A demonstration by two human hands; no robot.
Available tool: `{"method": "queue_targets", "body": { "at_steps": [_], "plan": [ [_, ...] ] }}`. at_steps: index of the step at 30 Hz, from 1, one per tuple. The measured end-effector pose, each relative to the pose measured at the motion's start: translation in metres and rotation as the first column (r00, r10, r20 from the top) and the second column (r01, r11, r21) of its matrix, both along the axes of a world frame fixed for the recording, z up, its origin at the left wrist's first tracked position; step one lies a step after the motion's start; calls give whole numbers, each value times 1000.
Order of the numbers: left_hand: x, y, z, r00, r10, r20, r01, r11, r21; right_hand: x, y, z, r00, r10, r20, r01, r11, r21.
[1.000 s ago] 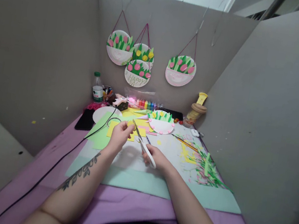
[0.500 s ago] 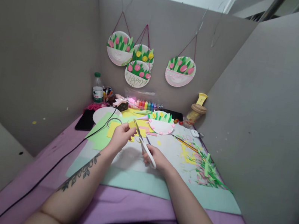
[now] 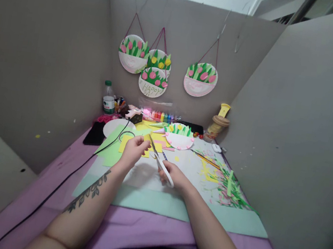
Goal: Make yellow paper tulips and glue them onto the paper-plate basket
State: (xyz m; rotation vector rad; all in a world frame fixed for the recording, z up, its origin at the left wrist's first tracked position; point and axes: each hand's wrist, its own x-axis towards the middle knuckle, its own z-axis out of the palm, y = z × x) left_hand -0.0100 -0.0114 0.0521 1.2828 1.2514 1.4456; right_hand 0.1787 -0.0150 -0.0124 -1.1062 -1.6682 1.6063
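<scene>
My right hand (image 3: 174, 175) grips white-handled scissors (image 3: 162, 164), blades pointing up and away toward my left hand. My left hand (image 3: 134, 151) is closed in a pinch on a small yellow paper piece (image 3: 147, 140) at the blade tips. Both hands hover above a grey sheet (image 3: 148, 180) that lies on a pale green sheet (image 3: 157, 203). Under my left hand lies more yellow paper (image 3: 125, 144) and a light green sheet (image 3: 113, 154).
A decorated paper plate (image 3: 180, 137) lies beyond the hands, a plain white plate (image 3: 114, 125) to the left. Green, pink and yellow scraps (image 3: 229, 187) pile at right. A glue gun (image 3: 132, 112), its black cord (image 3: 59, 183), a bottle (image 3: 108, 97), paint pots (image 3: 161, 116) and a phone (image 3: 94, 133) stand about.
</scene>
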Motion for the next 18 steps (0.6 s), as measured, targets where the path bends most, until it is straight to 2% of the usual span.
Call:
{"method": "queue_targets", "body": {
  "at_steps": [18],
  "plan": [
    [-2, 0, 0, 999, -17, -37, 17, 1000, 1, 1, 2, -4, 1000, -5, -21, 4, 1000, -17]
  ]
}}
